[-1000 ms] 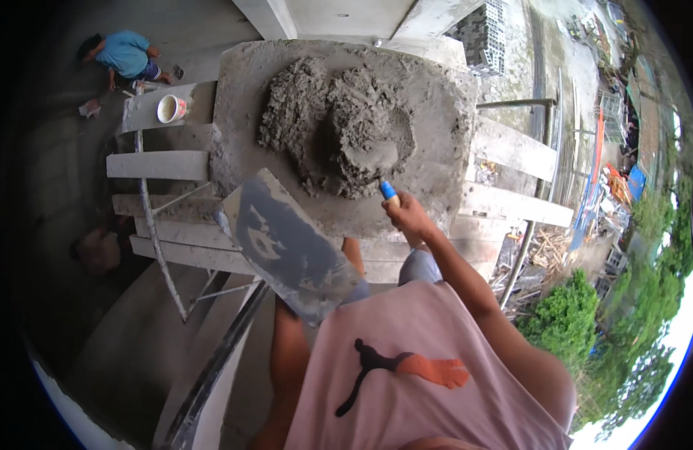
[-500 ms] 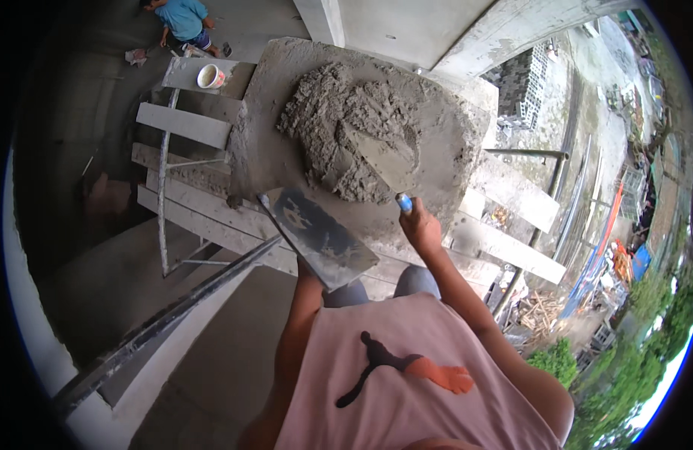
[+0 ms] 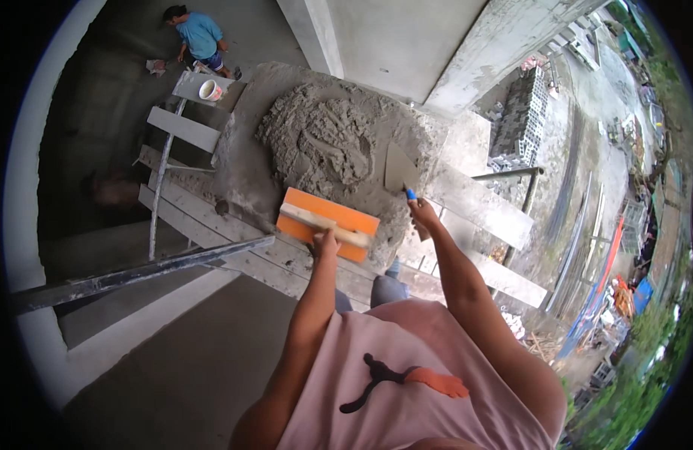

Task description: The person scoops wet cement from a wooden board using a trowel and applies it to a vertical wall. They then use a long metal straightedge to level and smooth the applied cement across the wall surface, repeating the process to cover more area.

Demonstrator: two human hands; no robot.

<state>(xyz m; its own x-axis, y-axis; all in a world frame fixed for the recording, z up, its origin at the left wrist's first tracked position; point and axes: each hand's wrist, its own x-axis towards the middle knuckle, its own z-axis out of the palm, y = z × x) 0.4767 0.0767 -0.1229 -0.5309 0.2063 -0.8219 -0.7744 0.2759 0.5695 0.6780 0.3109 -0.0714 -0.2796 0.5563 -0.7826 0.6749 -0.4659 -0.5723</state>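
Left fingers (image 3: 327, 241) hold the orange float (image 3: 333, 208) by the near edge of the mortar board (image 3: 237, 142), right fingers (image 3: 423, 214) seem closed round the trowel (image 3: 399, 172), right of the mortar heap (image 3: 316, 139).

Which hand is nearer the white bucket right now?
Left. The left hand is below and right of the white bucket in view; the right hand, on the trowel, is farther right.

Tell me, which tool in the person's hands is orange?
The rectangular float in the left hand: it's bright orange. The trowel in the right hand is grey-bladed, with blue near its handle end.
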